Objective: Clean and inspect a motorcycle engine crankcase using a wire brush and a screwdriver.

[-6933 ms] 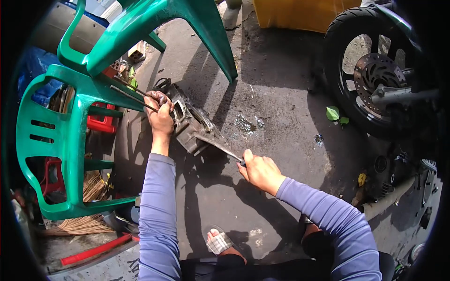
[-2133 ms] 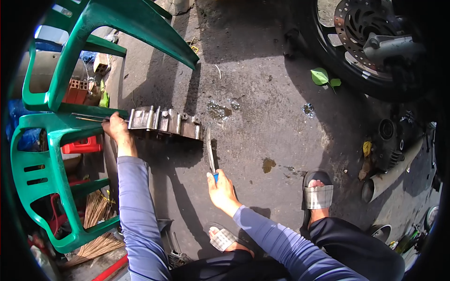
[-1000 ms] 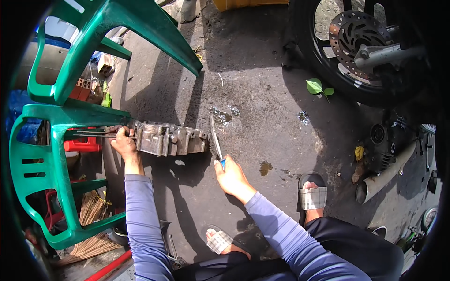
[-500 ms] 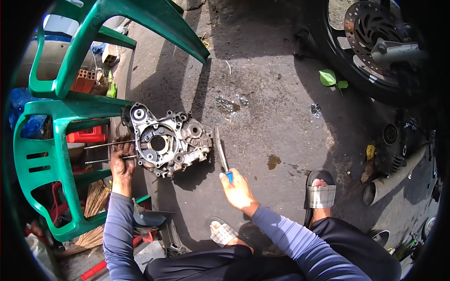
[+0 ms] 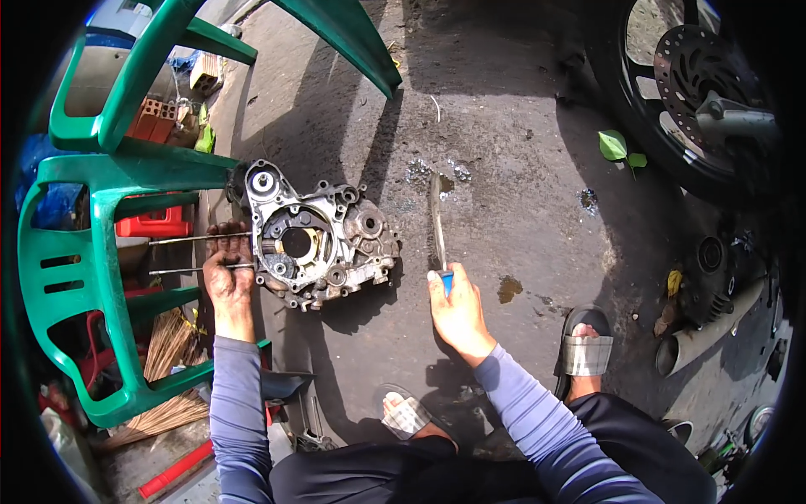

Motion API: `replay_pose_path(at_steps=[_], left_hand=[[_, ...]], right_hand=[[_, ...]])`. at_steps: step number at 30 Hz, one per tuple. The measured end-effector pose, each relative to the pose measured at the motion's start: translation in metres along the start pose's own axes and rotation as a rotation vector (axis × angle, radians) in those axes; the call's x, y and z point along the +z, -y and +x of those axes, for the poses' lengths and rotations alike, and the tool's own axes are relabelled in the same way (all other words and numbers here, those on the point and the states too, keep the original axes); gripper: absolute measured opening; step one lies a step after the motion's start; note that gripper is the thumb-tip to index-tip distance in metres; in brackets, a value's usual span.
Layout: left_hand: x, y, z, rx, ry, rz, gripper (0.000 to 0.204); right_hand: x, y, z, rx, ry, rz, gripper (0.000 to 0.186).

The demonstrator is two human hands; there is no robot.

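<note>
A metal engine crankcase half, with a round central opening and two long studs sticking out leftward, is held upright above the concrete. My left hand grips its left side, fingers dark with grime and curled by the studs. In my right hand is a knife with a blue handle and a long, narrow, slightly curved blade. The blade points away from me, right of the crankcase and apart from it. Its tip overlaps a wet patch on the ground in this view.
Close on the left stands a green plastic chair, with a red container and a straw broom behind it. At far right are a motorcycle wheel with a brake disc, a dark engine part and a pipe.
My right hand has carried the knife to the right and farther forward, widening its gap from the crankcase. My left hand keeps its grip. The whole view has shifted slightly.
</note>
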State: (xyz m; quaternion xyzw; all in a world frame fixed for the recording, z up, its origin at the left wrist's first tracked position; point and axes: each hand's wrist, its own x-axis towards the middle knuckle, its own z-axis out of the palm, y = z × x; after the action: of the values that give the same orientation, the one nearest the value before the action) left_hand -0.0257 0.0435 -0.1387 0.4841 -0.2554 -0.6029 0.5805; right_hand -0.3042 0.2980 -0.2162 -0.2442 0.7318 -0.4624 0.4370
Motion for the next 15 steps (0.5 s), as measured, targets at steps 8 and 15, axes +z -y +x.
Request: replay_pose_path(at_steps=[8, 15], left_hand=[[0.122, 0.02, -0.063, 0.226, 0.569, 0.32, 0.022], [0.154, 0.005, -0.063, 0.341, 0.87, 0.877, 0.045]], right_hand=[[-0.103, 0.022, 0.12, -0.382, -0.102, -1.024, 0.028], [-0.155, 0.113, 0.136, -0.665, 0.061, -1.268, 0.042]])
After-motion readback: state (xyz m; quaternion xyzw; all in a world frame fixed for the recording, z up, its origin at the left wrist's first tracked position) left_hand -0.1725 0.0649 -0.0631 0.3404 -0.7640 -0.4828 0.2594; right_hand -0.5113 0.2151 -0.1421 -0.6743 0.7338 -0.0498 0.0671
